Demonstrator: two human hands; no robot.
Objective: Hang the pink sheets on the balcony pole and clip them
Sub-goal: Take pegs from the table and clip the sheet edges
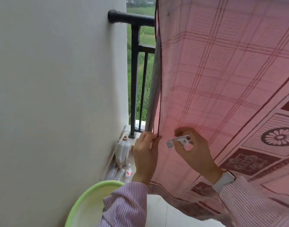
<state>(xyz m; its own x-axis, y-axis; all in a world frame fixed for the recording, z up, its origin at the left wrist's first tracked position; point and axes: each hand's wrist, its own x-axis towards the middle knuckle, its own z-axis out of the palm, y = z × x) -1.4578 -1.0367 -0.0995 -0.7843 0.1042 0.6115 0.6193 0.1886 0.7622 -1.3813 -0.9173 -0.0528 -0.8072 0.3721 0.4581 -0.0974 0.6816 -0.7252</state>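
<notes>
- Left hand pinches the pink sheet by its dark left edge.
- Right hand grips a white clip, just right of that edge.

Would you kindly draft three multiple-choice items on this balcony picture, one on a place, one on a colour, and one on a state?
1. Where does the basin sit in the view?
A. lower left, below the left sleeve
B. on the railing
C. behind the sheet

2. What colour is the basin?
A. blue
B. light green
C. red

3. What is the right hand doing?
A. hanging idle
B. pressing flat on the wall
C. holding a white clip

Answers:
1 A, its rim shows at the lower left under the striped left sleeve.
2 B, the rim is plainly light green.
3 C, its fingers curl round the white clip beside the pink sheet, whose edge the left hand pinches.
</notes>
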